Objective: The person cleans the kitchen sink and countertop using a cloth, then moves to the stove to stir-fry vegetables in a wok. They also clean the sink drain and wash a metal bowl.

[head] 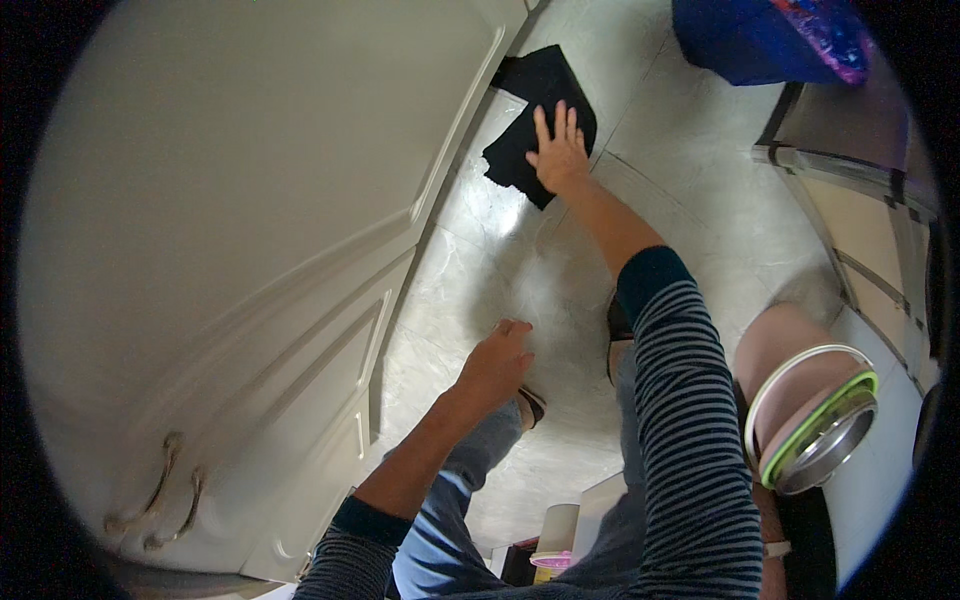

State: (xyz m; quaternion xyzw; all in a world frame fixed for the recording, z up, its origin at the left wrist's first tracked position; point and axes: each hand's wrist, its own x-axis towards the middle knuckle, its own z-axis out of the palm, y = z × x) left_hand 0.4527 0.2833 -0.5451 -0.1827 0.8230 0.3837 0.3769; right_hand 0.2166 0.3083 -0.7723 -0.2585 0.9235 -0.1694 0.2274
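Observation:
A black cloth lies folded and uneven on the grey marble-look tile floor, its far end against the base of a cream cabinet. My right hand rests flat on the cloth, fingers spread, pressing it from above without gripping it. Nearer to me, my left hand hangs over the floor between my legs and the cabinet. Its fingers are loosely bent and nothing shows in them. Part of the cloth is hidden under my right hand.
Cream cabinet doors with two metal handles line the left side. At the right stands a pink bucket with a green-rimmed basin and a metal bowl on top. Beyond it are a grey-framed unit and a blue bag-like item.

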